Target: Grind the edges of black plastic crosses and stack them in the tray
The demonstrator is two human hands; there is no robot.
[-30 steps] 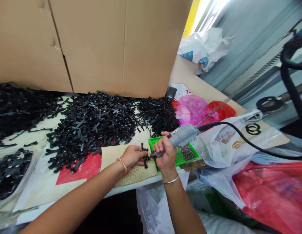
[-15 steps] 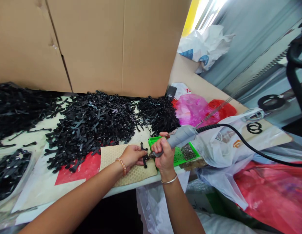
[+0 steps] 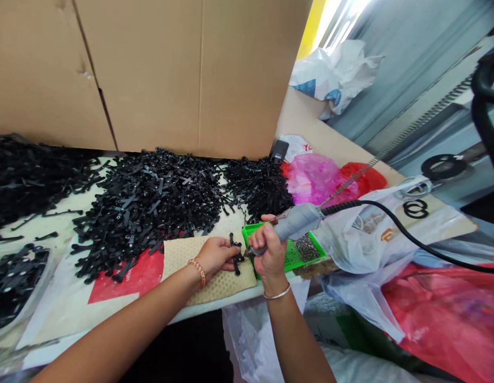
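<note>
- One black part is pinched in the left hand, above the tan mat.
- It pokes out at the right side of that hand.
- The right hand is wrapped around a gray tool, its tip by the black part.

Tray bright grn; driver gry; mat tan w/ honeycomb dots.

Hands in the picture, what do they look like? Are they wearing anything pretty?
Both are bare, with no gloves, and no sleeves show. The left hand has a bracelet at its wrist, orangey-gold and bumpy, like little links or beads. The right hand has a thin, smooth, silvery bangle at its wrist.
</note>
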